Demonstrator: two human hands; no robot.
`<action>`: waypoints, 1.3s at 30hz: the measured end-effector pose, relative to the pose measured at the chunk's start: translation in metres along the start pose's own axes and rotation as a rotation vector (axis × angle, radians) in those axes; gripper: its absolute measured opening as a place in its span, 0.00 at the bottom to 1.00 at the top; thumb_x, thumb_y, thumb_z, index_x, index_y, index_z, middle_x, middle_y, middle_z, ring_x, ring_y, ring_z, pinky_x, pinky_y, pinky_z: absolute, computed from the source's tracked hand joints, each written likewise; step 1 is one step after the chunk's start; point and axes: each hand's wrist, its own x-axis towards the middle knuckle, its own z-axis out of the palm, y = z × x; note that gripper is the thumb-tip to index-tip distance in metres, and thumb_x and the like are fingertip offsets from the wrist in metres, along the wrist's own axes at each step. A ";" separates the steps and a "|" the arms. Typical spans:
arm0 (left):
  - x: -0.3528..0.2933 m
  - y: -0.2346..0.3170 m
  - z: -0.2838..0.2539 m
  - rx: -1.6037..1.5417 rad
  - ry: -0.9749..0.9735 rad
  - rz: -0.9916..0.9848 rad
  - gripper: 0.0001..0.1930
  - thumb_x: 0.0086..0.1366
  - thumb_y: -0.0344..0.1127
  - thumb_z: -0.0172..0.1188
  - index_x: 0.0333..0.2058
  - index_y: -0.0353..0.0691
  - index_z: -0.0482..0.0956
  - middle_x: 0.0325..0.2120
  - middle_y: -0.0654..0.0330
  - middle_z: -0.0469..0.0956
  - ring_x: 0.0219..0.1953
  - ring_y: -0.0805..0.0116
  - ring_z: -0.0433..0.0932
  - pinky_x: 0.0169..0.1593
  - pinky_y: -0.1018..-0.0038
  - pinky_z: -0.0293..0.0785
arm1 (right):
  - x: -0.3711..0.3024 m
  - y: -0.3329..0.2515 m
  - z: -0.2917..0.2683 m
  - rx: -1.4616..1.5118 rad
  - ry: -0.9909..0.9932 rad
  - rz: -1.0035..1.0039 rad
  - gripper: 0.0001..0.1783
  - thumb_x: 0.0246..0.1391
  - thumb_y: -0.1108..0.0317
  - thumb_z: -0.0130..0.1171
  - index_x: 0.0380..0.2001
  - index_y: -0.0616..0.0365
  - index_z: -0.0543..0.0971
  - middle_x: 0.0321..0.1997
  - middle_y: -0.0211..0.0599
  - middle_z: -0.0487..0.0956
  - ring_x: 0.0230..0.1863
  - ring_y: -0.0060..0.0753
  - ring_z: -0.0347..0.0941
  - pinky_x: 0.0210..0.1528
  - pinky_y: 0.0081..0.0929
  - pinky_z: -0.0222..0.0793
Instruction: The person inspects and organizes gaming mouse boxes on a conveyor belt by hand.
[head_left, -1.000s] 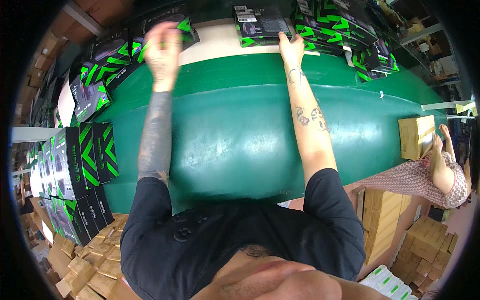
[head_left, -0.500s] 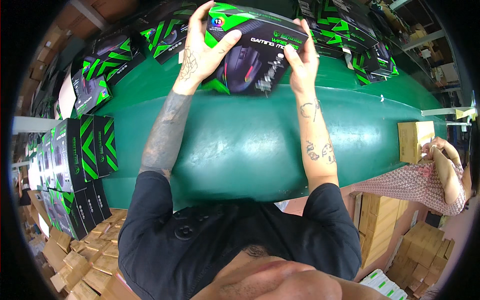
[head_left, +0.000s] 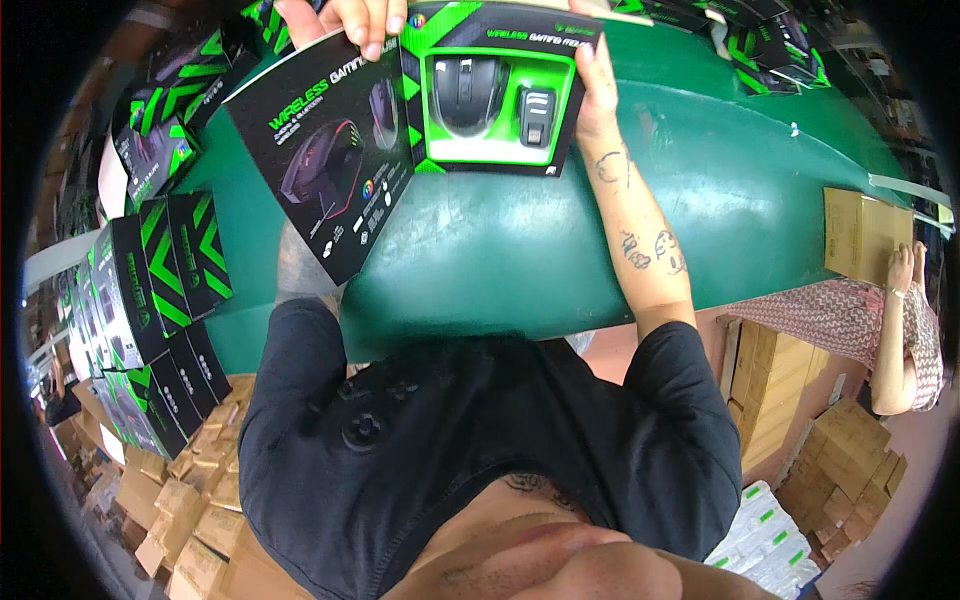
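A black and green gaming mouse box (head_left: pixel 490 165) is held up over the far part of the table, its front flap (head_left: pixel 325 160) swung out to the left. My left hand (head_left: pixel 355 18) grips the flap's top edge, while the flap covers much of that forearm. Closed round the box's right side is my right hand (head_left: pixel 597 88), thumb in front and the other fingers mostly hidden. Inside the green-framed window lie a black mouse (head_left: pixel 468 95) and a small black piece (head_left: pixel 538 117) that looks like a USB receiver.
Similar boxes stand stacked at the left (head_left: pixel 150 290), with more at the far left (head_left: pixel 185 90) and far right (head_left: pixel 775 60). On the green table (head_left: pixel 480 270), a brown carton (head_left: pixel 865 235) sits at the right beside another person's hand (head_left: pixel 905 268). Cartons (head_left: pixel 200 520) lie lower left.
The box's front flap has been opened to the left, uncovering the mouse. My left hand has shifted from the box's left side to the flap's top edge. The other person's arm has moved.
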 end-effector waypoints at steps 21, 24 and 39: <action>0.029 0.099 -0.032 0.697 1.176 -0.371 0.23 0.54 0.42 0.64 0.45 0.36 0.71 0.37 0.60 0.75 0.45 0.68 0.71 0.53 0.72 0.62 | 0.060 -0.036 0.012 -0.431 0.311 -0.156 0.33 0.53 0.55 0.55 0.57 0.60 0.60 0.53 0.45 0.66 0.53 0.35 0.64 0.52 0.31 0.62; -0.006 0.134 -0.095 1.990 1.193 0.133 0.27 0.49 0.40 0.68 0.44 0.33 0.69 0.50 0.49 0.63 0.53 0.59 0.62 0.57 0.67 0.56 | 0.092 -0.056 -0.021 -1.026 0.724 -0.559 0.35 0.45 0.63 0.64 0.53 0.66 0.61 0.48 0.47 0.64 0.44 0.33 0.65 0.47 0.30 0.65; 0.055 -0.078 0.042 0.069 0.614 -1.121 0.43 0.57 0.70 0.41 0.58 0.38 0.55 0.58 0.48 0.56 0.59 0.56 0.58 0.58 0.51 0.55 | 0.059 -0.077 -0.077 -0.049 0.435 0.002 0.48 0.38 0.81 0.64 0.62 0.54 0.50 0.50 0.44 0.68 0.51 0.34 0.66 0.47 0.30 0.67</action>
